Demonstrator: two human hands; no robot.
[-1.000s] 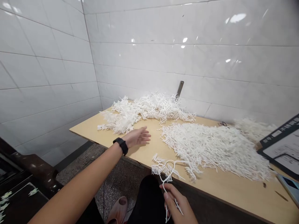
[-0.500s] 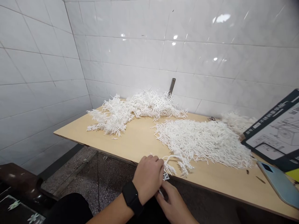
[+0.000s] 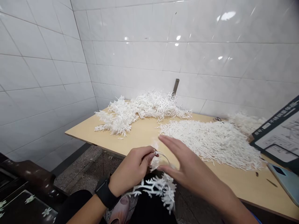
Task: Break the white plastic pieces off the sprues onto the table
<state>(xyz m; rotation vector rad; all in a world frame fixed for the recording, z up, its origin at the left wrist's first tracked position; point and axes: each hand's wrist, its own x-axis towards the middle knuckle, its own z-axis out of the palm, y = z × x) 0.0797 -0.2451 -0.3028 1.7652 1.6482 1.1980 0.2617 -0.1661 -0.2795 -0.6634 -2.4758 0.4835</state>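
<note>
My left hand (image 3: 132,165), with a black watch (image 3: 105,189) on its wrist, is closed in a pinch on a bundle of white branched plastic sprigs (image 3: 163,188). The sprigs hang below the fingers, over my lap. From the pinch a thin white strand (image 3: 164,154) curves out to the right. My right hand (image 3: 189,160) is open around this strand, thumb and fingers apart; I cannot tell whether it touches it. A wide heap of loose white pieces (image 3: 210,141) lies on the table to the right.
Bushy white sprigs (image 3: 149,107) lie along the back of the wooden table (image 3: 81,130). A metal strip (image 3: 176,86) stands by the tiled wall. At the right are a printed box (image 3: 277,133) and a phone (image 3: 285,179). Dark carved furniture (image 3: 28,177) is at lower left.
My hands were close together at the table edge and have moved apart. The right one rose and opened. The sprigs swung from the table edge down below my left hand.
</note>
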